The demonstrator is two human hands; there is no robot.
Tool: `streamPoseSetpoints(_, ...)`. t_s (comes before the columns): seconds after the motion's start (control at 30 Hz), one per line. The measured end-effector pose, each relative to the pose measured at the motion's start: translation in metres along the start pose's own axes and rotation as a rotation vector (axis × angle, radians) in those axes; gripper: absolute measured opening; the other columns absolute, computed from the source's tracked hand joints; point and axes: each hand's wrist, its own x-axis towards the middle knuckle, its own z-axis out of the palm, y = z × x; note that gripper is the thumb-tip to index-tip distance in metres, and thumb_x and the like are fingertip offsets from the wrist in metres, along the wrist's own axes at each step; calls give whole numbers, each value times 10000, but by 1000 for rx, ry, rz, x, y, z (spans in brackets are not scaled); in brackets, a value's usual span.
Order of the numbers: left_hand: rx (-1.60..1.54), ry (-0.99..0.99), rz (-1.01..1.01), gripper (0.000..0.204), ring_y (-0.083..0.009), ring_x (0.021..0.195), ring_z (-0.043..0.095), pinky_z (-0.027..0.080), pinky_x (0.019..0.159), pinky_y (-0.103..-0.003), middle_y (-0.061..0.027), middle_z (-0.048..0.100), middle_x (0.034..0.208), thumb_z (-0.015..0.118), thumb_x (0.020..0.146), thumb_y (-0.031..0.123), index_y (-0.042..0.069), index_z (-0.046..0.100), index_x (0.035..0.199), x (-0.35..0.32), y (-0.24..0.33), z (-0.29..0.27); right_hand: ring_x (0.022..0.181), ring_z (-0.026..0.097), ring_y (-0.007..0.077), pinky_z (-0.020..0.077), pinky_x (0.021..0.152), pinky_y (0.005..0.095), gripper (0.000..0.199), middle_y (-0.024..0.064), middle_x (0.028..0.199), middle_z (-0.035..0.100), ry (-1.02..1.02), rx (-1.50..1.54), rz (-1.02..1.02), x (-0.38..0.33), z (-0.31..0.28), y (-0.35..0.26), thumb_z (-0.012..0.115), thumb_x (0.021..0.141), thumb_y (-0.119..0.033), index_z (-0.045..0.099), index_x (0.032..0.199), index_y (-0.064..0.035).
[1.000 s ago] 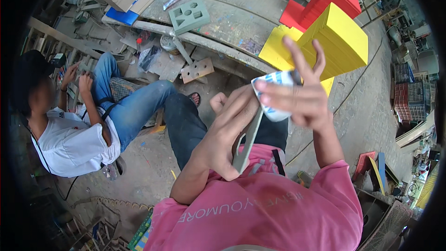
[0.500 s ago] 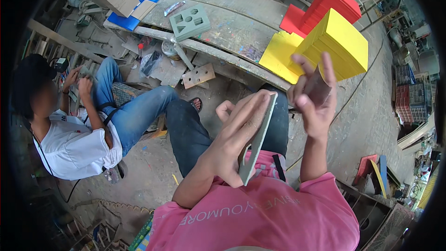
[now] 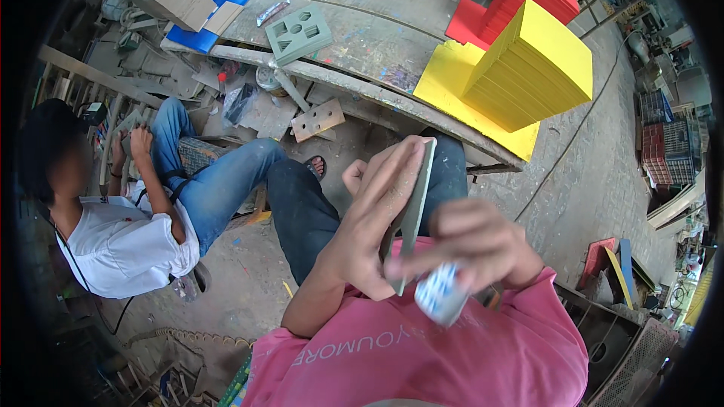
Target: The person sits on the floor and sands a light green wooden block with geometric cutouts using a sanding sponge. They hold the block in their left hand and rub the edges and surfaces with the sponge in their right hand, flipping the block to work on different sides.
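The left hand (image 3: 381, 218) grips a thin grey-green flat board (image 3: 413, 207) edge-up against its palm, exposing the edge to the right hand (image 3: 471, 245), which pinches a blurred white-and-blue pad (image 3: 441, 294) beside it

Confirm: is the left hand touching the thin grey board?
Touching. The head view shows the left hand lying flat along the grey board, its fingers pressed against the face and the palm wrapped round the lower edge.

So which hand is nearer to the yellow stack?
Left. The left hand holds the grey board just below the yellow stack; the right hand is lower.
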Motion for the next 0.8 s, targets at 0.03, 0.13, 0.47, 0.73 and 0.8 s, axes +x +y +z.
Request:
streamPoseSetpoints(0.03,6,5,25,1252,-419,1325,373,214,1001,-454,-275,316,1499,639,531,632,-82,251,1483,-2,-1,1,702,645,265,514,614,328,542,237,1164,659,2,-14,38,-4,-7,7,557,953,-199,384,1435,-19)
streamPoseSetpoints(0.13,-8,21,48,1203,-422,1342,362,202,1014,-464,-283,322,1487,641,496,466,-88,235,1484,-5,0,6,827,682,295,534,777,323,737,241,1220,635,186,-209,258,-6,-24,26,539,869,-91,196,1516,-5)
streamPoseSetpoints(0.47,-71,45,-12,1032,-437,1338,396,195,1101,-462,-328,384,1434,621,632,402,-151,280,1434,-2,6,5,578,571,181,497,530,286,595,236,1079,687,143,42,-114,-1,19,-4,597,922,-198,334,1439,-64)
streamPoseSetpoints(0.73,-156,19,-5,1052,-396,1373,354,190,1049,-395,-296,348,1472,581,563,351,-133,281,1447,-5,9,11,896,683,233,521,789,291,956,259,1219,626,401,-323,427,-12,-18,11,588,758,39,29,1534,10)
streamPoseSetpoints(0.8,-229,23,-29,1052,-386,1376,353,185,1050,-396,-290,355,1470,585,565,347,-132,277,1449,-5,8,16,913,669,246,525,796,311,962,323,1238,581,469,-153,344,-13,-7,6,650,799,-8,29,1534,-8)
